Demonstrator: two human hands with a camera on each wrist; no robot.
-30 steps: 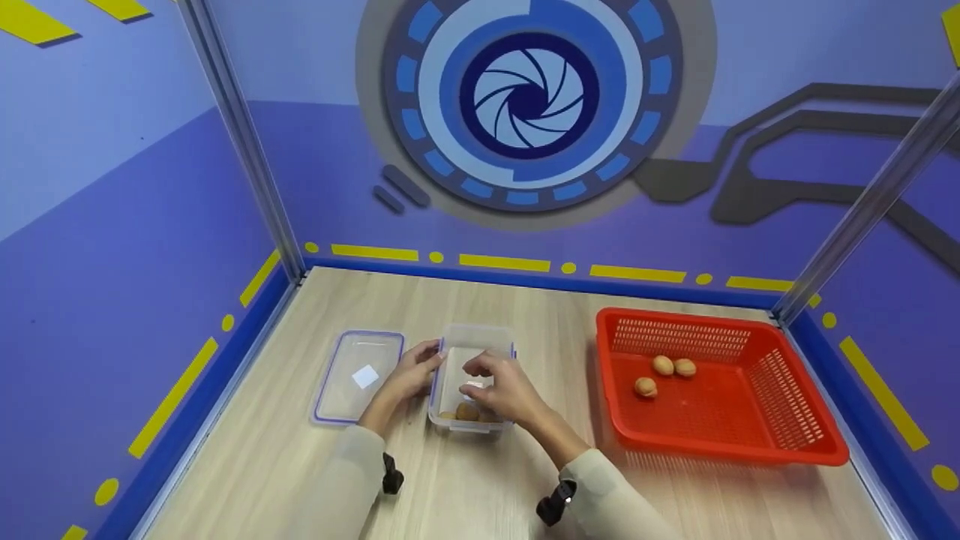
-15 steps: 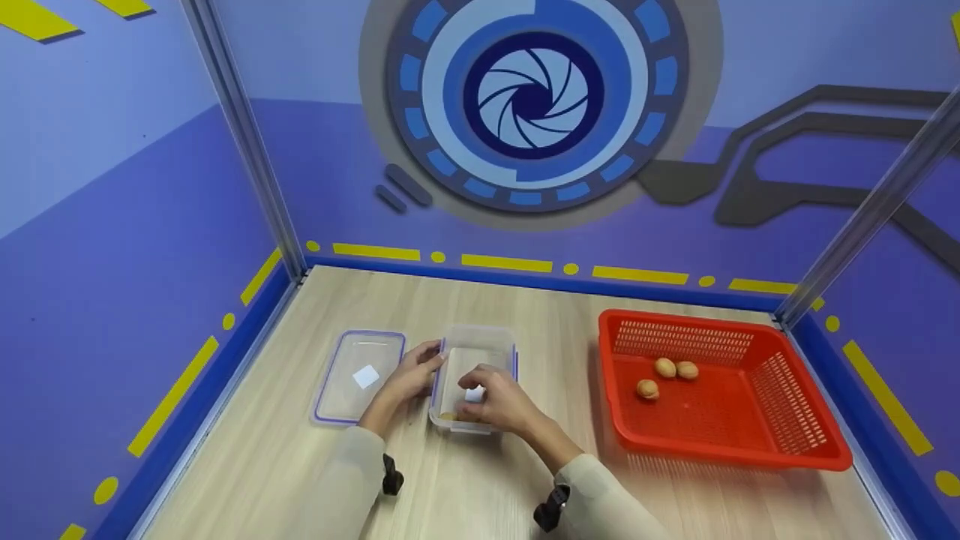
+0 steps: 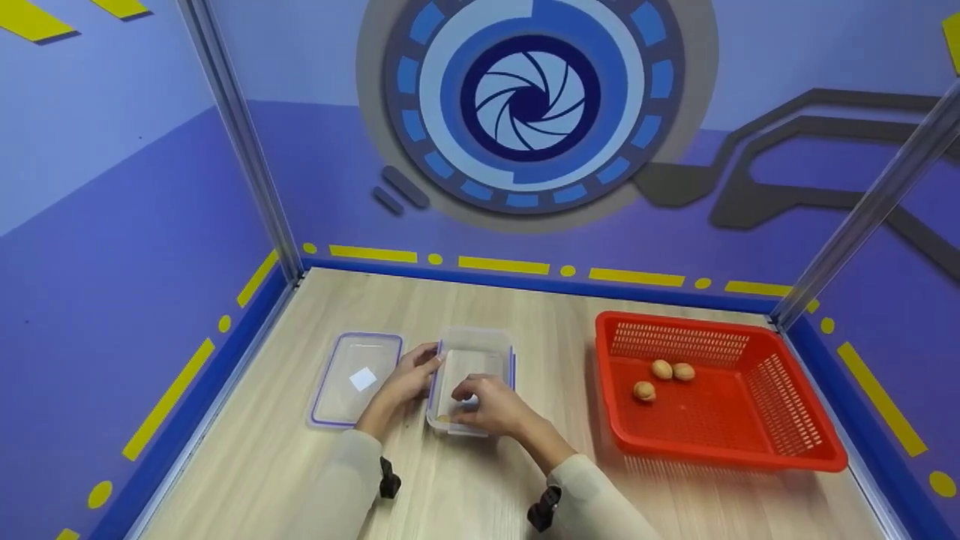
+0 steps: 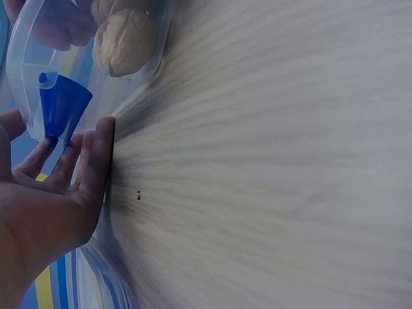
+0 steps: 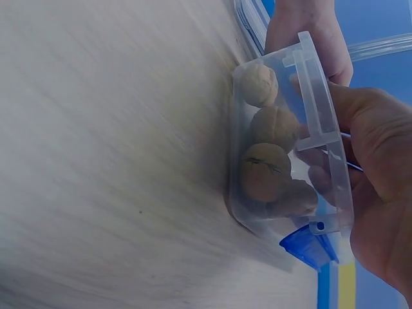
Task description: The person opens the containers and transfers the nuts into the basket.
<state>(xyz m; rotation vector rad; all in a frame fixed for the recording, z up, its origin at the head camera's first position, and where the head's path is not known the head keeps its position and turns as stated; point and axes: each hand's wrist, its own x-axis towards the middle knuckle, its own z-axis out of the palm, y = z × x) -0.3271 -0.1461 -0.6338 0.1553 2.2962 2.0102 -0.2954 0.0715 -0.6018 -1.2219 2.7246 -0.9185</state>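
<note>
A clear plastic food container [image 3: 472, 339] stands lidless on the table, several walnuts [image 5: 265, 170] gathered at its near end. My left hand [image 3: 407, 377] grips its left side, thumb at the rim; the left wrist view shows the fingers beside a blue clip [image 4: 61, 106] hanging from that side. My right hand [image 3: 491, 405] reaches into the container, its thumb and fingers bent and apart with a gap between them, low by the walnuts. Seen through the wall in the right wrist view, the fingertips are close to the walnuts. The hand hides most of them from above.
A clear lid [image 3: 341, 390] with a blue-purple seal and white label lies left of the container. To the right, a red plastic basket [image 3: 724, 450] holds three walnuts [image 3: 661, 369]. Printed panels [image 3: 322, 172] enclose the wooden table [image 3: 547, 322] at the back and sides.
My right hand has moved down and slightly left inside the container, over the walnuts at its near end. The left hand stays on the container's side; the basket's walnuts have not moved.
</note>
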